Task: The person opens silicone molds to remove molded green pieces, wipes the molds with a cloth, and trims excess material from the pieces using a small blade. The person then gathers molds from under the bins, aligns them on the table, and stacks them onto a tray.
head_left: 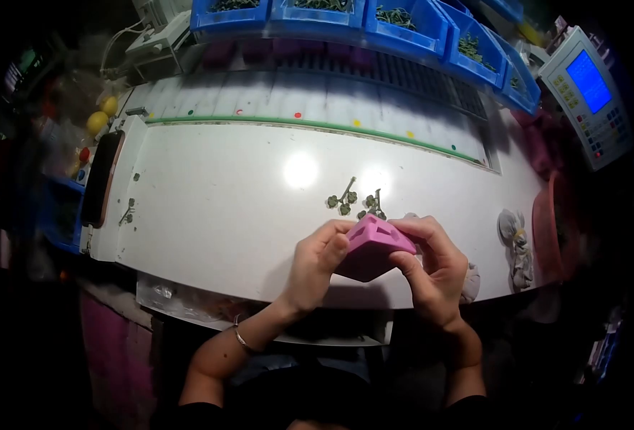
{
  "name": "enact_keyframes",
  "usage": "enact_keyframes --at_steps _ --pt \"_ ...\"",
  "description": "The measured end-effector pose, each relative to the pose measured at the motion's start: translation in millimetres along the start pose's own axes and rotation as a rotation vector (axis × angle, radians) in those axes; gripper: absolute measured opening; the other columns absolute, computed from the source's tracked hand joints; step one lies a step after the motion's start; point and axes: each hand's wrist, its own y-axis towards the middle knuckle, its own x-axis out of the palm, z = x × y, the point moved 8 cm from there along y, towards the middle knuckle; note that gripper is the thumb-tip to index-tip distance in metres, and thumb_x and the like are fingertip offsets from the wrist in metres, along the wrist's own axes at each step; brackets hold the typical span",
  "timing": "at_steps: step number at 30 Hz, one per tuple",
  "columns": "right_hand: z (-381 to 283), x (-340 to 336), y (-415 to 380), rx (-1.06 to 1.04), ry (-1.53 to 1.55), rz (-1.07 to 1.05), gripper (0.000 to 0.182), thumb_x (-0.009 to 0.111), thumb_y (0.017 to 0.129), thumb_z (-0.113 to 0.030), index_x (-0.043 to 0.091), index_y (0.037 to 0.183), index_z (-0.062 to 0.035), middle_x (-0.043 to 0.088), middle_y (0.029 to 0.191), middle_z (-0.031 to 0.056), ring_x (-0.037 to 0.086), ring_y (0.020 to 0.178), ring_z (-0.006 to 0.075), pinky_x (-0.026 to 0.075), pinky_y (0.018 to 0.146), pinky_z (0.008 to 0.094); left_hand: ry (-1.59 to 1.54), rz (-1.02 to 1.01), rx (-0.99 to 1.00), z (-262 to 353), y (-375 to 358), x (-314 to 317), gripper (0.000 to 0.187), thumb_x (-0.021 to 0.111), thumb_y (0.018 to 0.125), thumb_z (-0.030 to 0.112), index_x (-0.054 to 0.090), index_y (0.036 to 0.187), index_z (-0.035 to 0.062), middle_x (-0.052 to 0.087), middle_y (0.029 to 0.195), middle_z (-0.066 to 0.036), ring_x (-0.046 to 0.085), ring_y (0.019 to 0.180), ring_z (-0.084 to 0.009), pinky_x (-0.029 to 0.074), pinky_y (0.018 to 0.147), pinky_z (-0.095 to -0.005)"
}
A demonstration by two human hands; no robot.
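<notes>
Both hands hold a pink block (368, 262) with notches and small openings along its upper edges, tilted above the front edge of the white table. My left hand (315, 261) is closed on its left side, the thumb bent against it. My right hand (434, 266) grips the right side, thumb at the near corner and fingers behind. Just beyond the block lie a small green branched piece (344, 201) with round, flower-like ends and a second green branched piece (376, 204), partly hidden by the block.
Blue bins (317, 16) of green pieces line the back, above a strip with coloured dots (298, 115). A control panel (588, 93) with a lit screen stands right. A crumpled whitish glove-like bundle (519, 247) lies near a reddish tub (548, 229). Green scraps (128, 212) lie left.
</notes>
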Motion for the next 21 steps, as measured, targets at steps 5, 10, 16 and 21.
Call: enact_keyframes --at_steps 5,10,16,21 --pt "-10 10 2 -0.073 -0.111 -0.045 0.028 0.068 0.072 0.0 0.059 0.098 0.003 0.057 0.08 0.0105 0.054 0.071 0.0177 0.044 0.066 0.026 0.188 0.014 0.261 39 -5 -6 0.033 0.062 0.085 0.015 0.054 0.111 -0.0053 0.054 0.107 -0.011 0.056 0.099 -0.0187 0.048 0.086 -0.0305" --pt "-15 22 9 -0.102 -0.104 -0.083 0.028 0.068 0.072 0.0 0.059 0.099 0.0027 0.057 0.079 0.0103 0.054 0.068 0.0174 0.044 0.063 0.0253 0.105 0.017 0.231 49 -6 -14 0.028 0.064 0.083 0.008 0.055 0.107 -0.0045 0.056 0.1 -0.009 0.058 0.094 -0.0166 0.049 0.084 -0.0288" --pt "12 37 14 0.252 0.294 -0.101 0.026 0.063 0.077 0.002 0.057 0.103 0.0059 0.057 0.089 0.0086 0.054 0.082 0.0143 0.044 0.074 0.0239 -0.211 -0.098 -0.225 23 3 -25 0.057 0.056 0.087 0.039 0.043 0.121 -0.0055 0.057 0.107 -0.014 0.057 0.097 -0.017 0.048 0.085 -0.0289" --pt "27 60 30 0.295 0.477 -0.177 0.063 0.064 0.08 -0.005 0.031 0.133 0.0027 0.059 0.101 0.0124 0.057 0.091 0.0166 0.046 0.081 0.0277 -0.191 -0.29 -0.412 31 3 -39 0.069 0.028 0.092 0.055 0.047 0.116 -0.0074 0.058 0.098 -0.013 0.059 0.088 -0.0177 0.049 0.078 -0.0311"
